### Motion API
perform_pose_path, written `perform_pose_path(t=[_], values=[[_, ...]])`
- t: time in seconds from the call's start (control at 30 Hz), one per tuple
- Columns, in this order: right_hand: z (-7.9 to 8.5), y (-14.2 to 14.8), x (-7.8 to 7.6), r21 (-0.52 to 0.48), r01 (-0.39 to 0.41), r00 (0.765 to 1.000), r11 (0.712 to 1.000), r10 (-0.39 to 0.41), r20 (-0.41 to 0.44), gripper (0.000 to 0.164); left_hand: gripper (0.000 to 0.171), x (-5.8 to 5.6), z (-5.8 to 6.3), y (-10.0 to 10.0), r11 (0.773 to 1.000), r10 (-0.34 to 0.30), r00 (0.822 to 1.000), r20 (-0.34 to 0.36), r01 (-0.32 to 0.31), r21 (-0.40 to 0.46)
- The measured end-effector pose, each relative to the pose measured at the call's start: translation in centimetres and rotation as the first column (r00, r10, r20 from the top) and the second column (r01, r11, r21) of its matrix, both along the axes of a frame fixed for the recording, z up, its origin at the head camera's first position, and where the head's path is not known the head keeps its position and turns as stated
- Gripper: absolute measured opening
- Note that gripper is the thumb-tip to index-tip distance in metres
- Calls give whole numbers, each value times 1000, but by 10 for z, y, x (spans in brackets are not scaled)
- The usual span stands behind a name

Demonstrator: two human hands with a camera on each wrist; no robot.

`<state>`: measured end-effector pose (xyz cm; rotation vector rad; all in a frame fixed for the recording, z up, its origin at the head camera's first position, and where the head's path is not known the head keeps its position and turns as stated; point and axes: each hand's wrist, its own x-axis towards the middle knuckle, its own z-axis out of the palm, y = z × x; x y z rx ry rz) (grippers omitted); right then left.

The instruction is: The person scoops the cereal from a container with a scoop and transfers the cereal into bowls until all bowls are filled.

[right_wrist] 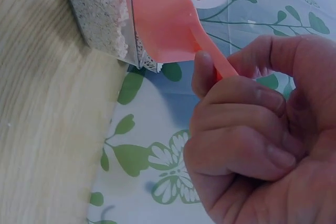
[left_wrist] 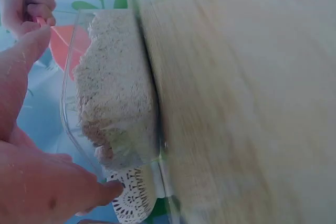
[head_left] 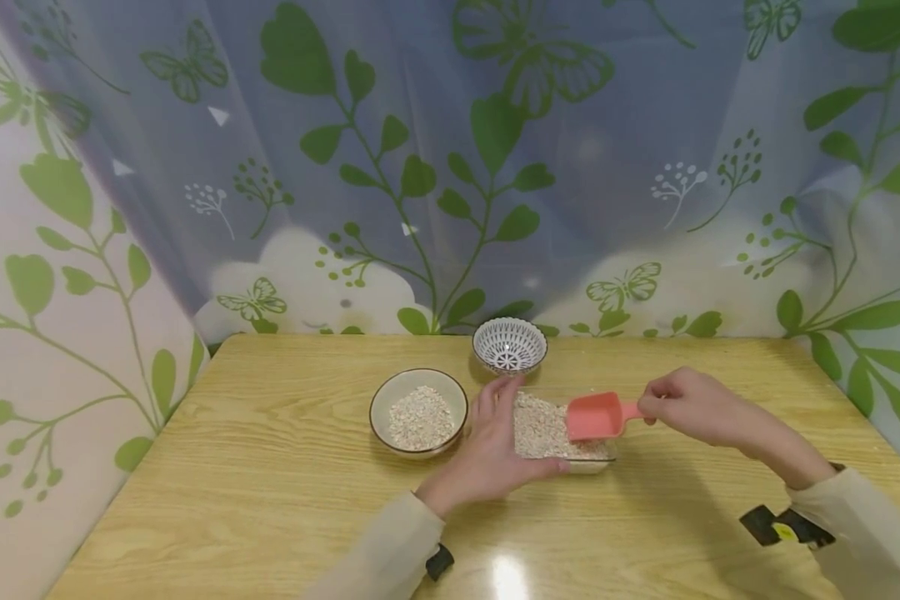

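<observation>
I judge scooping, level lift next: right grip (head_left: pixel 692 410) pinches scoop (head_left: pixel 596 416), left grip (head_left: pixel 491 446) clasps oat tub (head_left: pixel 591 467) toward far edge of table (head_left: pixel 232 500).

One container (head_left: pixel 589 467) has two bowls about it: cream bowl (head_left: pixel 420 379) at nine o'clock, patterned bowl (head_left: pixel 510 350) at eleven; two hands: left hand (head_left: pixel 487 450) at nine, right hand (head_left: pixel 690 408) at three; one scoop (head_left: pixel 596 415); one table (head_left: pixel 232 500).

Left hand (head_left: pixel 483 454): thumb (head_left: pixel 542 468) spread from fingers (head_left: pixel 505 403). Right hand (head_left: pixel 684 407): fingers (right_wrist: pixel 231 148) curled.
</observation>
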<state>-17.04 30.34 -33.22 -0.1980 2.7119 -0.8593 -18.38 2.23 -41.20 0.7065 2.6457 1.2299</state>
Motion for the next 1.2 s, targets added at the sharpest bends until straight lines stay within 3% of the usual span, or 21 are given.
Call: perform_pose_path(t=[0.3, 0.47, 0.7, 1.2], values=[[17, -6, -4, 94, -52, 997, 994, 58, -53, 26, 139, -4, -5, 6, 997, 78, 991, 112, -79, 0], [30, -14, -10, 133, -75, 996, 988, 81, -42, 30, 143, -9, -9, 5, 995, 100, 982, 158, -96, -34], [44, -23, -14, 195, -124, 990, 973, 134, -42, 46, 146, -14, -11, 6, 996, 77, 979, 190, -67, -60], [60, -52, -14, 310, -160, 987, 937, 150, 56, 39, 146, -18, -8, 4, 991, 46, 978, 203, -19, -131]])
